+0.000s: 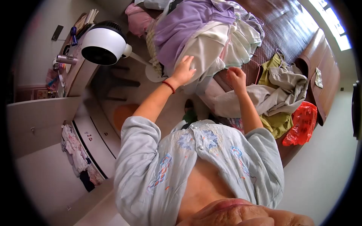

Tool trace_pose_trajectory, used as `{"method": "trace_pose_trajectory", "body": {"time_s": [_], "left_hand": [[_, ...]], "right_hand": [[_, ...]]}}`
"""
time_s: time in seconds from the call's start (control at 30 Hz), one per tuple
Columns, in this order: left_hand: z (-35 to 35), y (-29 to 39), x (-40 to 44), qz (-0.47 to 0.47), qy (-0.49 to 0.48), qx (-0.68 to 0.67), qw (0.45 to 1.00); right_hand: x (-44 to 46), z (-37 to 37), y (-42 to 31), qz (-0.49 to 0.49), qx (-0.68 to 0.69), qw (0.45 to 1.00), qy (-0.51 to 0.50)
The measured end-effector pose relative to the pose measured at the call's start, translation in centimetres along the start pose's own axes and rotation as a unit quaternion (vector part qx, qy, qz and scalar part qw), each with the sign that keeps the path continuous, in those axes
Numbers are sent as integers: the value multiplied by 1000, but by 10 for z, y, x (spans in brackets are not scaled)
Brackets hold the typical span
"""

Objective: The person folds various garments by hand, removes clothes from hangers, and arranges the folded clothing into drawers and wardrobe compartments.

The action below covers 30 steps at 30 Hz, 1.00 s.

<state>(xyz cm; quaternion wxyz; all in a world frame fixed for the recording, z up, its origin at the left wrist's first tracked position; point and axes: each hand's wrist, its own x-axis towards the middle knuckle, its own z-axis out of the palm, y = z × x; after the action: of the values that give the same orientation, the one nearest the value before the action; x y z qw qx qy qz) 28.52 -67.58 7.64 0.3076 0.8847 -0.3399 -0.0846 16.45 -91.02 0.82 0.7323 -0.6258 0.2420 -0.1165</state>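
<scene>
A cream-white garment [203, 43] lies on a heap of clothes, with a purple garment [181, 26] over and beside it. My left hand [183, 71], a red bead bracelet at its wrist, is against the cream garment's near edge with fingers stretched out. Close to the garment's right lower edge, my right hand [236, 79] has its fingers curled together. Whether cloth is pinched between those fingers is too small to make out. Beneath my right forearm spreads a beige-grey garment [245, 101].
The bed [281, 26] has a shiny brown mat. Olive clothing [277, 126] and a red plastic bag [301, 122] lie at right. A white fan [103, 43] stands at left beside a cluttered desk [77, 73]. An open wardrobe [81, 150] holds clothes.
</scene>
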Motion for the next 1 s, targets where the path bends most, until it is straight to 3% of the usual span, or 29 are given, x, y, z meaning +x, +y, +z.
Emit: {"method": "trace_pose_trajectory", "body": {"time_s": [0.23,0.4,0.47,0.5,0.53,0.7,0.73,0.8,0.93,1.0], "left_hand": [[-37,-48,39,27,27,0,999],[-31,-76,68,48,7,33,998],[-29,-76,77,49,-5,59,997],[-30,-70,79,9,-32,67,997],[-31,-67,83,-32,-59,75,995],[-21,-80,86,15,-51,60,997],[-21,-79,85,-1,-52,45,998],[-18,-80,85,-10,-60,36,998],[-19,-72,88,-3,-49,2,999],[-20,-65,90,-57,-76,-8,995]], "right_hand": [[93,56,-8,37,127,985,111],[130,74,-19,67,94,975,191],[138,78,-26,116,72,976,168],[136,86,-36,116,73,969,205],[143,84,-36,117,75,968,208],[181,56,-31,149,-56,982,105],[190,58,-29,149,-46,982,105],[197,62,-32,50,-21,995,84],[209,73,-41,79,-20,991,108],[216,80,-31,66,66,990,108]]}}
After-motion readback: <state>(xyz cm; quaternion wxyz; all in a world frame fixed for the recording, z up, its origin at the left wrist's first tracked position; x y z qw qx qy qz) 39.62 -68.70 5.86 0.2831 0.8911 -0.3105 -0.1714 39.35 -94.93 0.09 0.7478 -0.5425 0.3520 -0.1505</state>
